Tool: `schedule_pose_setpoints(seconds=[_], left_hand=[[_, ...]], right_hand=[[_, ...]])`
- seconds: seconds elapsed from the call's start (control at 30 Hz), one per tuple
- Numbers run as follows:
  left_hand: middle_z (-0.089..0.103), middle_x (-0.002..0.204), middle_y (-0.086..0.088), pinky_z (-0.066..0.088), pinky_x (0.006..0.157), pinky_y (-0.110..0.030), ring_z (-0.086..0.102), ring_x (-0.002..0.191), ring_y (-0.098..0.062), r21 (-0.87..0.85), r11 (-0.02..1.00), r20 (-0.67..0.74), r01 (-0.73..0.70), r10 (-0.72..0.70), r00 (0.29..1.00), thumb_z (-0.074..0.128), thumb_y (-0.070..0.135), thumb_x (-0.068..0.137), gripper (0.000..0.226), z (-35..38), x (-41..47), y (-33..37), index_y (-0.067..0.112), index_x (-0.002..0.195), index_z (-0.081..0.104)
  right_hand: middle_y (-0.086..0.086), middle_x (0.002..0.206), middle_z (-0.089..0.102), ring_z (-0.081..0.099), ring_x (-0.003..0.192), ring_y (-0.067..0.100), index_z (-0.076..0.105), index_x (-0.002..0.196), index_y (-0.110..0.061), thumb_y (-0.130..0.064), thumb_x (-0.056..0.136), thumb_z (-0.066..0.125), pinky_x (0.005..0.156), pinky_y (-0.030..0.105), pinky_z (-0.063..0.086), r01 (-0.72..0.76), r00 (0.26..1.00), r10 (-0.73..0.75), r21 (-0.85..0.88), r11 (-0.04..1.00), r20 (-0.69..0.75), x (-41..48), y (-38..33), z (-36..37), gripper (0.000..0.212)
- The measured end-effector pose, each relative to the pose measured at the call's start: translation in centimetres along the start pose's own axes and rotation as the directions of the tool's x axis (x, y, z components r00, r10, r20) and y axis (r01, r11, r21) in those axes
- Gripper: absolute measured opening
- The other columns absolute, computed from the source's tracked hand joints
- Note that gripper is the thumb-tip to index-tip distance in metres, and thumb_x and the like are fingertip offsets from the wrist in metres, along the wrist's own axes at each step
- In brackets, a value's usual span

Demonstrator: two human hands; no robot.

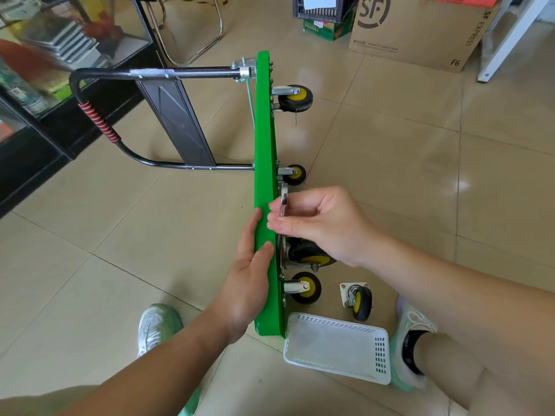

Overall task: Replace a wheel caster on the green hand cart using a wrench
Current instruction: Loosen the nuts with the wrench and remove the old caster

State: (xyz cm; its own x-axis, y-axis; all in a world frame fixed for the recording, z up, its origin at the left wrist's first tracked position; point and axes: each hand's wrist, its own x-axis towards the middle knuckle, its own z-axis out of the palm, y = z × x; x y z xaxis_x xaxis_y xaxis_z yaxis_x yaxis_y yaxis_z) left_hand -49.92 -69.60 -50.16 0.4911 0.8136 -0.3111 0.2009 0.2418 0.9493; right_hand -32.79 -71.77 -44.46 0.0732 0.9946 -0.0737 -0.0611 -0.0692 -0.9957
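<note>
Head view: green hand cart [264, 145] stands on edge on the floor. Left hand [250, 265] braces the deck, fingers flat. Right hand [324, 226] is curled round the wrench [283, 199] at the mounted caster [309, 256]. Loose caster [359, 298] lies beside the white basket [336, 346]. Likely mid-swap; can't tell whether tightening or loosening.

Small shop or stockroom with a tiled floor [390, 151]
Glass display case [75, 34] of stacked goods at left; SF Express carton [420, 31], dark plastic crate [327, 14] and chrome-legged chair [221, 24] beyond
</note>
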Motion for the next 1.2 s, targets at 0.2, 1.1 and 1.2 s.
schedule_pose_setpoints(seconds=[0.2,1.1,1.2], left_hand=[[0.060,0.144,0.011,0.040,0.118,-0.046,0.058,0.132,-0.013,-0.038,0.999,0.009,0.008,-0.007,1.000,0.044,0.035,0.108,0.048,-0.1,-0.2,0.3,0.073,0.135,0.033],[0.044,0.156,0.006,0.037,0.119,-0.054,0.046,0.143,-0.025,0.007,1.000,-0.028,0.016,-0.016,0.999,0.042,0.046,0.095,0.053,0.2,0.0,0.4,0.077,0.136,0.028],[0.044,0.157,0.006,0.037,0.119,-0.055,0.045,0.144,-0.026,0.015,1.000,-0.030,0.011,-0.010,0.999,0.041,0.048,0.092,0.055,0.2,0.0,0.2,0.077,0.137,0.027]], right_hand=[[-0.009,0.090,0.078,0.073,0.089,0.001,0.081,0.093,-0.016,0.005,0.076,0.081,0.086,0.023,0.058,0.216,0.972,-0.169,-0.328,0.920,0.165,-4.9,0.0,0.8,0.027],[0.001,0.084,0.078,0.075,0.082,0.011,0.072,0.097,-0.010,0.004,0.088,0.069,0.068,0.019,0.057,-0.139,0.989,0.143,0.098,0.985,-0.029,1.6,-0.3,-0.2,0.017],[0.002,0.089,0.078,0.075,0.087,0.011,0.073,0.098,-0.011,0.004,0.087,0.070,0.072,0.019,0.057,-0.112,0.993,0.113,0.081,0.990,-0.016,1.2,-0.5,0.1,0.019]])
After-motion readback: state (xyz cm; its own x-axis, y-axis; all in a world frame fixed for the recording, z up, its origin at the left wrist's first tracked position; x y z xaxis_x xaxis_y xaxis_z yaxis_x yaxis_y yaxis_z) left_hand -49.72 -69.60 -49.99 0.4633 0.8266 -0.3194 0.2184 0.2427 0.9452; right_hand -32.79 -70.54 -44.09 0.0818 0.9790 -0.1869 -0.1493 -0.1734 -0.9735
